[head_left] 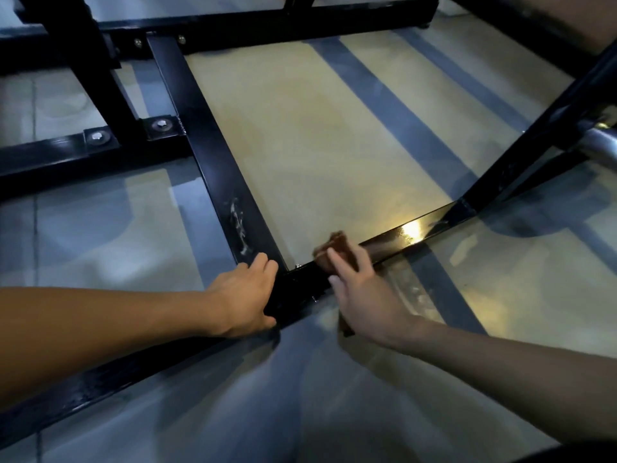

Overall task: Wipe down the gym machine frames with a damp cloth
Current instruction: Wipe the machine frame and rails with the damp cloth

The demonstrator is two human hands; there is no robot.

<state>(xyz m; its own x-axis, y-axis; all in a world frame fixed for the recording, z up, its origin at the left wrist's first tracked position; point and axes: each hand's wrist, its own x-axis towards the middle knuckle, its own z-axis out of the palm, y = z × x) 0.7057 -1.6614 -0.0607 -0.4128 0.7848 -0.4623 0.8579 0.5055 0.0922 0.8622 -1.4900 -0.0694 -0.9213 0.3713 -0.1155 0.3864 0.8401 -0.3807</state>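
Head view looks down on the black steel base frame (213, 168) of a gym machine standing on a pale, glossy floor (317, 145). The left hand (245, 295) rests on the low front bar (300, 285) of the frame, right at the corner where a long side rail meets it; its fingers curl over the far edge of the bar and the thumb hooks the near edge, so it grips the bar. Just to the right of it, with a short stretch of bare bar between the two, the right hand (360, 289) lies palm down on a brown cloth (337, 250). The fingers are nearly straight and slightly spread, pressing the cloth flat against the top of the same bar rather than pinching it. Part of the cloth sticks out beyond the fingertips on the far side, and a darker corner of it shows below the wrist on the near side.

Beyond the right hand, the bar runs up and to the right, wet-looking and shiny, with a bright yellow glare (412, 230) on it, and ends at a slanted upright post (534, 138). Beyond the left hand, the side rail carries whitish scuff marks (238, 225) just past the fingertips. Farther up that rail, well away from both hands, two bolted plates (130, 130) join a cross member to it. A chrome tube (597, 142) shows at the right edge, far from the right hand.
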